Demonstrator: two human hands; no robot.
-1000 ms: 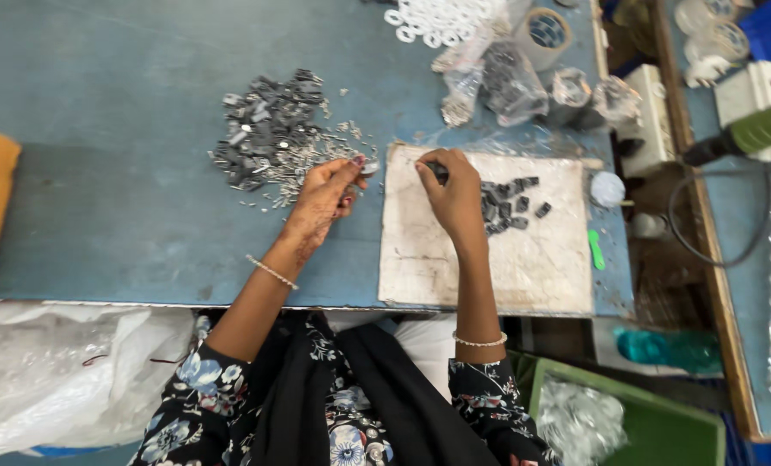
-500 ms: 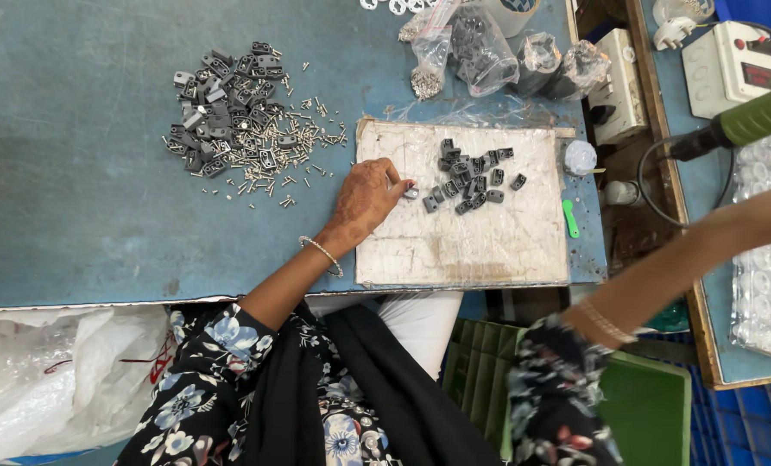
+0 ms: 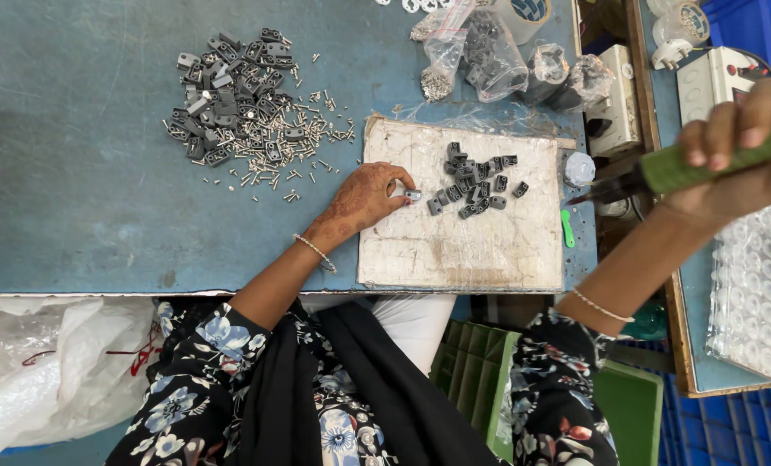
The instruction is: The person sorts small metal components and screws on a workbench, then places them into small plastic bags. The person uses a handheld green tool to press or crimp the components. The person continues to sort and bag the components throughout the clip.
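My left hand [image 3: 364,203] rests on a worn white board [image 3: 463,250] and pinches a small grey part [image 3: 414,196] at its fingertips. Just to its right lies a cluster of several small dark grey parts [image 3: 476,185] on the board. My right hand [image 3: 735,160] is raised at the right, closed around the green handle of a pointed tool [image 3: 705,160] whose dark tip points left toward the board's right edge. A larger heap of grey parts and small screws [image 3: 243,103] lies on the blue table to the upper left.
Clear plastic bags of parts [image 3: 480,47] sit behind the board. A white power strip [image 3: 619,99] and a white device [image 3: 718,78] stand at the right. A tray of clear round pieces [image 3: 761,293] is at the right edge. A white plastic sack [image 3: 49,362] lies at lower left.
My right hand left the board, swung out to the right and now holds the green-handled tool. My left hand moved onto the board and holds a small part beside the cluster.
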